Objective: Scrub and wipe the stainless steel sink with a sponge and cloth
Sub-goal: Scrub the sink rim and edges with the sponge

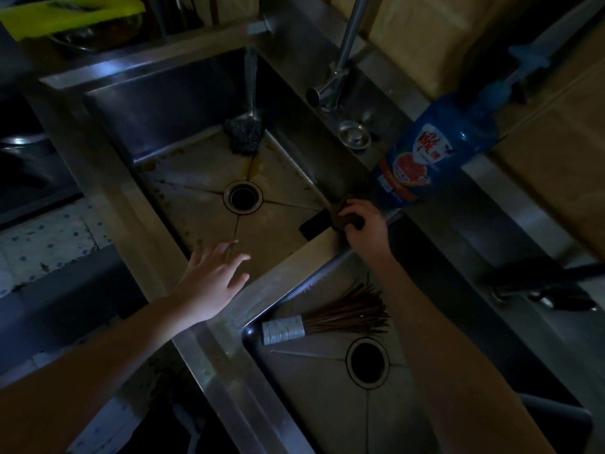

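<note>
A stained stainless steel sink [183, 103] with a round drain [243, 197] fills the middle of the head view. My right hand [365, 224] grips a dark brownish sponge [340, 217] against the basin's right corner, beside a rectangular overflow slot [316, 226]. My left hand [214, 278] hovers open, fingers spread, over the basin's near edge and holds nothing. A dark steel-wool scrubber [244, 134] lies in the far corner under the running water [251, 80].
A second basin [314, 401] at the lower right holds a bamboo brush [330, 319]. A blue dish-soap bottle [435, 152] stands behind the sinks beside the faucet [340, 57] and a metal plug [355, 136]. A yellow-green cloth [68, 14] lies at the top left.
</note>
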A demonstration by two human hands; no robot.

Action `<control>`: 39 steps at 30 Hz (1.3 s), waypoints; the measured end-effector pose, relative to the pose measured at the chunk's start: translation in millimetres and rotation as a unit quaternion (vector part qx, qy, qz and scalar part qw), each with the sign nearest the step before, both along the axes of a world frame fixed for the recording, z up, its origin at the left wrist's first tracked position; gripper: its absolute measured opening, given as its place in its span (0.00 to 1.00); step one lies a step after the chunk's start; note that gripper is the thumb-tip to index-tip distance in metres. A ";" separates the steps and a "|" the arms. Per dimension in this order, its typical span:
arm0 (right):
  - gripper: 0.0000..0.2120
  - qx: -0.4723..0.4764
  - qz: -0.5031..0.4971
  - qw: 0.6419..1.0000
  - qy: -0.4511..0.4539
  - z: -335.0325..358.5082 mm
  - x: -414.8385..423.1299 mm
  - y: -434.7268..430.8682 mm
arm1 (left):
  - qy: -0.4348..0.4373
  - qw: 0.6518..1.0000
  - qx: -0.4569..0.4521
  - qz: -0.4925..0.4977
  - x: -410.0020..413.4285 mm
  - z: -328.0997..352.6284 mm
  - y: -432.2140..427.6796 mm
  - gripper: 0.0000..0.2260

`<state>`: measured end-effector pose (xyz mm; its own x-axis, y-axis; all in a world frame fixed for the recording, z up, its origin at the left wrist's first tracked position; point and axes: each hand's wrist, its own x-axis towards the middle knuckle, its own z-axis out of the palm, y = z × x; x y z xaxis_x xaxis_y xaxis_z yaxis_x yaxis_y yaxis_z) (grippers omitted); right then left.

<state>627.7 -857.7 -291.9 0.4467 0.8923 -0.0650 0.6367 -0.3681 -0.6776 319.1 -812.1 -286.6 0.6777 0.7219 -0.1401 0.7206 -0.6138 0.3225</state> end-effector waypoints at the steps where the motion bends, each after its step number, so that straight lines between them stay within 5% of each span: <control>1: 0.15 -0.002 0.013 1.000 -0.002 -0.7 -7.4 -3.6 | 0.003 1.000 -0.001 0.000 0.8 -0.3 -0.3 0.15; 6: 0.15 -0.007 0.072 0.997 -0.037 2.1 -21.6 -13.3 | -0.006 1.000 0.001 0.000 2.4 -2.1 1.1 0.14; 9: 0.15 -0.019 0.107 0.982 -0.155 10.5 -8.9 -6.9 | -0.005 1.000 0.006 0.002 1.9 -1.4 4.2 0.14; 14: 0.17 -0.065 0.028 0.970 -0.234 14.5 17.6 -0.6 | 0.002 1.000 -0.002 0.009 -0.9 -0.9 5.4 0.14; 20: 0.25 -0.053 -0.024 0.989 -0.134 6.4 20.6 7.6 | 0.010 1.000 -0.018 0.018 -2.5 -2.2 4.6 0.16; 25: 0.21 -0.049 -0.022 0.993 -0.104 8.8 12.3 0.0 | 0.011 0.999 -0.029 0.017 0.5 -5.1 -3.6 0.16; 39: 0.22 0.013 0.133 0.984 -0.116 -0.3 -113.4 -57.0 | 0.013 0.999 -0.022 0.024 -17.2 -9.4 1.1 0.16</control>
